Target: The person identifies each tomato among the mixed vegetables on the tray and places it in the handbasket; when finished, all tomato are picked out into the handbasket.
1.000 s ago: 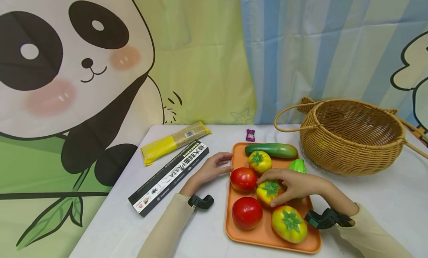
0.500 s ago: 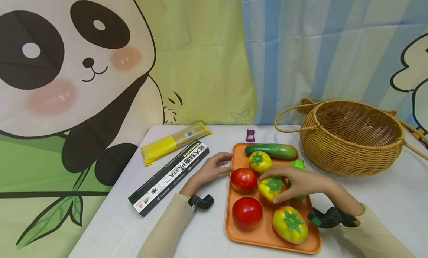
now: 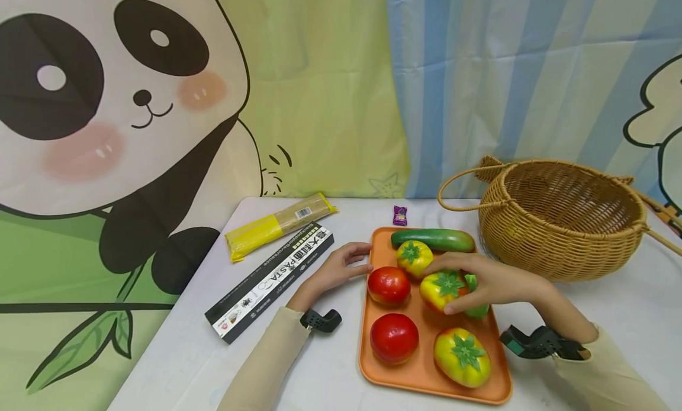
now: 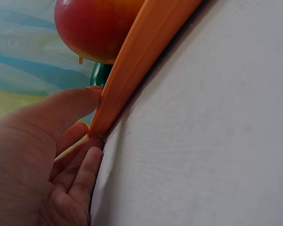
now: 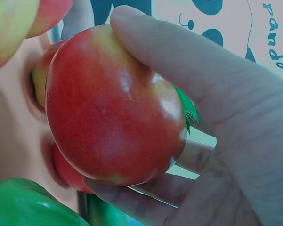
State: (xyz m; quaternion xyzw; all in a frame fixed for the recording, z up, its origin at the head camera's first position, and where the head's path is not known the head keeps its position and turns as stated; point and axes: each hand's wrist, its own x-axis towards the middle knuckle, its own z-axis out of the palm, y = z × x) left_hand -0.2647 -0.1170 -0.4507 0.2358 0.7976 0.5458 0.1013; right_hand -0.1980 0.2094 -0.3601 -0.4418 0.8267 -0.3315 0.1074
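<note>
Right grip (image 3: 492, 279) pinches yellow-red fruit (image 3: 442, 288) from opposite sides, presumably against slipping; left hand (image 3: 338, 267), loosely relaxed, touches tray (image 3: 415, 378) edge, likely steadying it.

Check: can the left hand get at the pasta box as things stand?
Probably yes. The black-and-white pasta box lies close beside the left hand, nothing on top; the hand seems only to touch the orange tray.

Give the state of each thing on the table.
Held fruit: gripped by right hand
Other leafy fruits: leaf side up
Red fruits: no leaves showing
Cucumber: lying on its side
Green vegetable: partly hidden
Tray: flat, left hand touching its edge
Basket: upright, open-topped
Pasta box: lying flat
Yellow packet: lying flat
Purple sweet: wrapped
</note>
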